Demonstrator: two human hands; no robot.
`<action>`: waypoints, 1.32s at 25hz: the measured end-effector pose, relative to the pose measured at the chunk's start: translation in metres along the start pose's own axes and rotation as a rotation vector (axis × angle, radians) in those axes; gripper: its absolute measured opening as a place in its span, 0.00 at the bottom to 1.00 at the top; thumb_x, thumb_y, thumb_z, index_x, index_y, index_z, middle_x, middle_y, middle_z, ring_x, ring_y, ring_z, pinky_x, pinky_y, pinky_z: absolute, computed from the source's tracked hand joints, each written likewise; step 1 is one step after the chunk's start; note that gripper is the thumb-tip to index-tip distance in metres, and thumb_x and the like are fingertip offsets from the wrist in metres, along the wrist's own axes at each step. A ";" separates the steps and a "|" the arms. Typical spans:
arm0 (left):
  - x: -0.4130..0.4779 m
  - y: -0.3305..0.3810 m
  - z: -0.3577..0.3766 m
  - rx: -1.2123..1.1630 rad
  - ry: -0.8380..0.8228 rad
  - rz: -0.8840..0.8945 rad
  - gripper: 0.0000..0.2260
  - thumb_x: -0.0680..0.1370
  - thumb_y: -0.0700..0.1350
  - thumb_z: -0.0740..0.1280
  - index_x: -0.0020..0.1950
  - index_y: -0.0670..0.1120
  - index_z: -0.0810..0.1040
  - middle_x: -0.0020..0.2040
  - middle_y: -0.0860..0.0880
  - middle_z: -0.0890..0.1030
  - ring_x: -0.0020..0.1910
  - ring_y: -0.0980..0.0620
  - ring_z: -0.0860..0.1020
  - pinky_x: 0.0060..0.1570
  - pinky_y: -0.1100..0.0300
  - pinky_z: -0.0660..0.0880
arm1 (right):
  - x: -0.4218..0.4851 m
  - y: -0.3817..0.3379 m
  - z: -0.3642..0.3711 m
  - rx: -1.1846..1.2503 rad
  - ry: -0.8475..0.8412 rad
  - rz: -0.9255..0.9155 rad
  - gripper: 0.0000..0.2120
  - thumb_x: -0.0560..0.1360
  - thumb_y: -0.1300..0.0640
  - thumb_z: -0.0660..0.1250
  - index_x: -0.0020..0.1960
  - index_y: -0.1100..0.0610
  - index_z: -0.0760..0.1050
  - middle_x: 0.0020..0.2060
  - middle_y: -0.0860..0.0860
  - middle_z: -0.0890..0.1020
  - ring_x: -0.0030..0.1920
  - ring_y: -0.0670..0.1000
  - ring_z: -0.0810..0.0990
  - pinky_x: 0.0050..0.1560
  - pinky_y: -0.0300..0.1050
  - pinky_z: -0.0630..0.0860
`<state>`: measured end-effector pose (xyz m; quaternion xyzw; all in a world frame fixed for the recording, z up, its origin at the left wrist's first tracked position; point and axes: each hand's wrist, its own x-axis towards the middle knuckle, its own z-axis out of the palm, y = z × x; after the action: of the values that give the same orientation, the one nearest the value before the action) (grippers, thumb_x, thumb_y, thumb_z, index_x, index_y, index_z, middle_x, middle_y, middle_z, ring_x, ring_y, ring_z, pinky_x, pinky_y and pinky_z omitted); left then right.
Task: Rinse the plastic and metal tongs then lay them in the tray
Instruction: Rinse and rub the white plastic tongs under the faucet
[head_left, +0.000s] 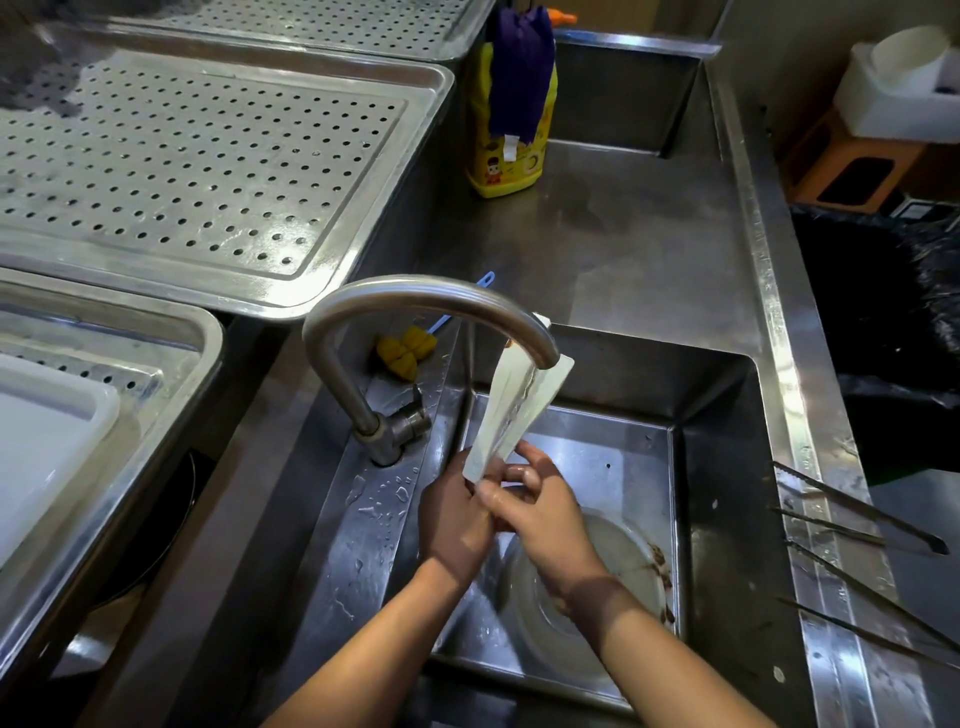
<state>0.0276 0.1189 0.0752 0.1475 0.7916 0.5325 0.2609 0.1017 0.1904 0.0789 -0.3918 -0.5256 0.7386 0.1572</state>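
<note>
White plastic tongs (511, 410) stand tip-up under the spout of the curved steel faucet (415, 301), with water running down them. My left hand (457, 519) grips their lower end over the sink (727, 467). My right hand (545, 509) touches the same end, fingers wrapped beside the left. Two pairs of metal tongs (862, 514) (872, 603) lie across the sink's right rim. A perforated steel tray (197, 171) sits at the upper left.
A clear bowl (587, 582) with brown residue lies in the sink bottom. A yellow bottle (511, 124) with a purple cloth stands behind. A yellow brush (405, 348) lies behind the faucet. A white board (41, 441) rests in the left tray. A black bin bag (883, 322) sits right.
</note>
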 end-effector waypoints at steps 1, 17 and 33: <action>-0.001 0.000 -0.001 -0.037 -0.008 0.003 0.08 0.81 0.51 0.66 0.50 0.49 0.83 0.40 0.53 0.87 0.40 0.55 0.86 0.42 0.58 0.82 | -0.003 0.001 0.002 0.005 -0.056 0.004 0.34 0.69 0.62 0.77 0.71 0.52 0.68 0.53 0.55 0.84 0.53 0.55 0.84 0.47 0.46 0.82; 0.005 0.003 -0.004 -0.291 -0.086 -0.213 0.09 0.81 0.37 0.65 0.45 0.47 0.82 0.24 0.50 0.72 0.20 0.52 0.67 0.23 0.59 0.68 | 0.043 -0.027 0.004 0.001 0.277 0.167 0.08 0.80 0.58 0.67 0.45 0.62 0.75 0.29 0.59 0.80 0.23 0.51 0.74 0.21 0.39 0.67; -0.036 -0.032 -0.029 -0.185 -0.273 -0.109 0.18 0.66 0.55 0.74 0.55 0.62 0.81 0.47 0.54 0.85 0.40 0.57 0.84 0.32 0.60 0.78 | 0.049 -0.016 0.003 -0.111 0.153 0.114 0.07 0.78 0.63 0.62 0.49 0.57 0.78 0.42 0.61 0.85 0.37 0.57 0.85 0.29 0.45 0.78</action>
<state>0.0422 0.0655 0.0641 0.1510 0.7033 0.5631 0.4069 0.0648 0.2261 0.0735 -0.4844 -0.5291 0.6840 0.1325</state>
